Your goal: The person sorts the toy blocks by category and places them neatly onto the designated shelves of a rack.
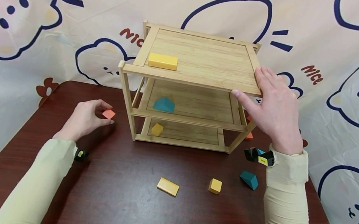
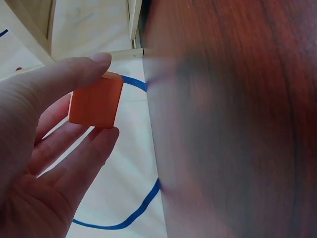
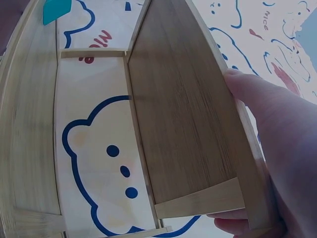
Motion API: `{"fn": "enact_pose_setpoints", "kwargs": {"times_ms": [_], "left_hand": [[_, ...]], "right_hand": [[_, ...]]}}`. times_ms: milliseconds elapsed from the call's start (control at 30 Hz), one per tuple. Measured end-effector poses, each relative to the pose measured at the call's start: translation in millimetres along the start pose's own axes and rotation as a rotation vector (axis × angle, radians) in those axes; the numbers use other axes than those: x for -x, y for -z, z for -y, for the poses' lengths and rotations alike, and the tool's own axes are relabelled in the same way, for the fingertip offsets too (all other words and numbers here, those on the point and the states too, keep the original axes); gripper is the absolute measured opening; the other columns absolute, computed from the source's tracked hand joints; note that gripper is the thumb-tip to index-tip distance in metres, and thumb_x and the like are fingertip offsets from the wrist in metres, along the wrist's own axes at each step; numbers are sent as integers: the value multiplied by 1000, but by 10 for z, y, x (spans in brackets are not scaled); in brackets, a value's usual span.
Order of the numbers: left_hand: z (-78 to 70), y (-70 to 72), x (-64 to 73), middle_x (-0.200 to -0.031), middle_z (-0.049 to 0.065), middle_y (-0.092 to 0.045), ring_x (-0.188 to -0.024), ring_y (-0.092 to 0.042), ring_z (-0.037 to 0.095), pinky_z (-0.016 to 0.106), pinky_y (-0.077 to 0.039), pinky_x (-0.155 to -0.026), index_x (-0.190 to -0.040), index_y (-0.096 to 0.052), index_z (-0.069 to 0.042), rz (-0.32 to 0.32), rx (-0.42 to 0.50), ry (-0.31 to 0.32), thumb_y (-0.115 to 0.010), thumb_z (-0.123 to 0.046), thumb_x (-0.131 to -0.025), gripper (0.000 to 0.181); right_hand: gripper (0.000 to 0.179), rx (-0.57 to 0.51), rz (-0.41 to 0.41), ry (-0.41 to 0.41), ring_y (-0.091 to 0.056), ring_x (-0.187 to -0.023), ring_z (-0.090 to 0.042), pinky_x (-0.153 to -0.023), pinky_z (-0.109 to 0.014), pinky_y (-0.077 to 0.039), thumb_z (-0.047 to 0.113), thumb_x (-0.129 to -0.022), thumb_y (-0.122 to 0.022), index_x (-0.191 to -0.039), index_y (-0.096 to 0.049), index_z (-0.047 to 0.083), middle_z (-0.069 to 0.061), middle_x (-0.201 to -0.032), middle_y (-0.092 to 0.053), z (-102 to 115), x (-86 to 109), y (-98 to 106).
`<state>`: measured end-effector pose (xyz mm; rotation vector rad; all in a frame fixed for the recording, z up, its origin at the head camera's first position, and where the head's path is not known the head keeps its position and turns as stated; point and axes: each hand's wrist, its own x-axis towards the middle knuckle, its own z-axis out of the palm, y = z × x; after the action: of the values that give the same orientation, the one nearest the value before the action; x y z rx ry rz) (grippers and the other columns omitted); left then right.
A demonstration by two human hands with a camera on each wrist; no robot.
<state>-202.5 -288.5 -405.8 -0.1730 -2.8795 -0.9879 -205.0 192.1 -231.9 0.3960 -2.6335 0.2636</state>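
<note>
My left hand pinches an orange block between thumb and fingers, to the left of a three-tier wooden shelf. In the left wrist view the orange block shows a flat, squarish face, held over the table's edge line. My right hand holds the shelf's front right corner, its thumb on the front edge and its fingers at the right end. A yellow rectangular block lies on the top tier, a blue block on the middle one and a small yellow block on the bottom one.
On the dark table before the shelf lie a flat yellow block, a yellow cube and a teal wedge. Orange blocks show behind the shelf's right leg. A patterned cloth hangs behind and at the sides.
</note>
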Motion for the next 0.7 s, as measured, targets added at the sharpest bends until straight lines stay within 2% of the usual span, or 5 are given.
{"fn": "enact_pose_setpoints", "kwargs": {"times_ms": [400,700], "left_hand": [[-22,-10,40,-106,12,-61,-86,-58,28,45,-47,-76,-113,-64,-7,-20,-38,-29,-81,-13,-73,43],[-52,-28,57,-105,10,-62,-89,-54,26,43,-43,-78,-110,-68,-7,-59,-90,-80,-81,-15,-73,40]], "right_hand": [[83,1,-4,-6,-32,-133,-28,-95,-58,-32,67,-82,-52,-145,-35,16,-6,-147,-34,2,0,-6],[83,-2,-3,-5,-32,-133,-28,-96,-59,-31,66,-82,-52,-145,-36,16,-5,-147,-34,-2,-1,-5]]}}
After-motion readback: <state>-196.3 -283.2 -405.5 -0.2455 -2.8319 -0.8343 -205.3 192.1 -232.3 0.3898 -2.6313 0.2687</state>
